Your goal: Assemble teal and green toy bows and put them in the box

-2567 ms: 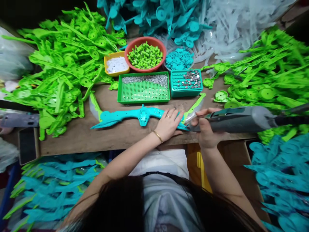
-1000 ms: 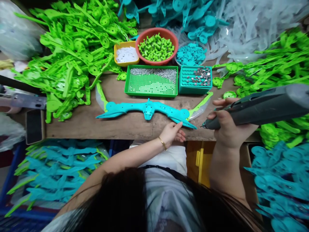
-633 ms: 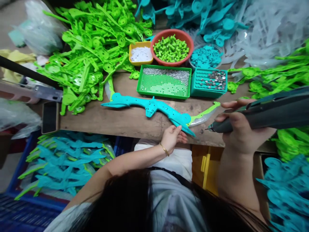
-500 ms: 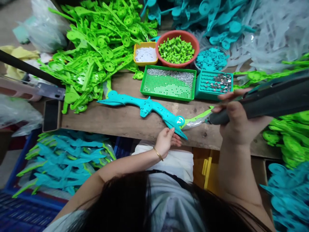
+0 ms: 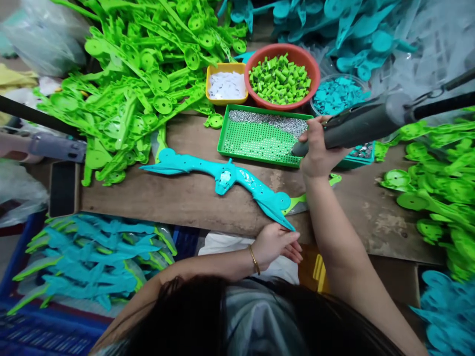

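A blue toy bow [image 5: 225,180] lies on the brown wooden worktop [image 5: 178,198], in front of a green tray [image 5: 256,141] full of little holes. It lies at a slant, with its right end close to the front edge. A thin green arm sticks out at each end. The left hand [image 5: 274,244] is at the bow's right tip. Its fingers are a bit curled and the thumb is by the tip, but I cannot tell if they pinch it.

The right hand [image 5: 319,153] has its fingers wrapped around a gray power screwdriver [image 5: 365,121]. The nose points down at the right side of the tray; I cannot tell if it touches. Small silver screws [image 5: 256,118] are heaped along the tray's back.

Behind the tray are a yellow tub [image 5: 226,102] of white bits and a red bowl [image 5: 282,105] of green plugs [image 5: 280,79].
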### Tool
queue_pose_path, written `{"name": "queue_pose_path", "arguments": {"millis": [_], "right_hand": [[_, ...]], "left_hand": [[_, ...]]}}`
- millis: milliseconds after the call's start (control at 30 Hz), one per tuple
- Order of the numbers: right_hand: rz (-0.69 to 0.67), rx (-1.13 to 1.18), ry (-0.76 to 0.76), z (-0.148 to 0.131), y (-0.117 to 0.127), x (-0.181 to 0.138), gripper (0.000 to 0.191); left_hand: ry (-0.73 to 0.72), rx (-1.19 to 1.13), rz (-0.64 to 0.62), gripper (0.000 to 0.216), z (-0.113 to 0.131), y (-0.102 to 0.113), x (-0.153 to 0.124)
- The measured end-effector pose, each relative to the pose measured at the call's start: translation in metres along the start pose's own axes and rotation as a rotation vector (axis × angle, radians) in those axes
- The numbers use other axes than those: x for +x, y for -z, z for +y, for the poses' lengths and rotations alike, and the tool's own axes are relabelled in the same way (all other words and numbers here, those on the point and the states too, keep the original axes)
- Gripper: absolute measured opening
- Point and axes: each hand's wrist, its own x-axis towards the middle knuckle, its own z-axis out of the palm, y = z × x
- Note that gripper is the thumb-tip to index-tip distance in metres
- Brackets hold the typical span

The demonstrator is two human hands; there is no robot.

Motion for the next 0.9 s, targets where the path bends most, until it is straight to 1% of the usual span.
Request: {"name": "queue_pose_path", "arguments": {"millis": [100,233,300,367,433,500,567,633,700,767,900], "right_hand": [[0.002,-0.03,0.006,0.004,0.0,-0.003,0.03],[-0.032,-0.091,0.001,0.005,0.0,-0.002,0.038],[-0.068,-0.148,-0.036,0.0,0.001,0.001,0.039],[-0.078,-0.158,-0.027,-0.013,0.005,0.005,0.035],[-0.045,-0.045,0.047,-0.033,0.015,0.006,0.026],[-0.022,0.106,0.096,-0.058,0.029,0.001,0.019],[-0.072,0.171,0.04,-0.081,0.047,-0.011,0.016],[-0.149,0.175,-0.037,-0.097,0.064,-0.029,0.019],[-0.199,0.172,-0.072,-0.104,0.078,-0.047,0.024],[-0.222,0.166,-0.087,-0.105,0.089,-0.061,0.026],[-0.26,0.145,-0.126,-0.101,0.098,-0.072,0.03]], "left_hand": [[0.059,0.015,-0.042,0.047,0.002,-0.002,0.002],[0.069,0.015,-0.023,0.047,0.001,-0.004,0.004],[0.064,0.01,-0.018,0.045,0.0,-0.005,0.004],[0.06,0.004,-0.025,0.041,0.0,-0.004,0.004],[0.052,-0.004,-0.039,0.037,0.001,-0.003,0.002],[0.055,0.003,-0.039,0.036,0.003,-0.003,0.001],[0.079,0.028,-0.027,0.04,0.005,-0.003,0.001],[0.104,0.052,-0.024,0.046,0.007,-0.003,0.001],[0.105,0.049,-0.038,0.05,0.007,-0.005,0.001],[0.086,0.022,-0.04,0.05,0.005,-0.006,0.002],[0.055,-0.001,-0.01,0.05,-0.001,-0.009,0.004]]}}
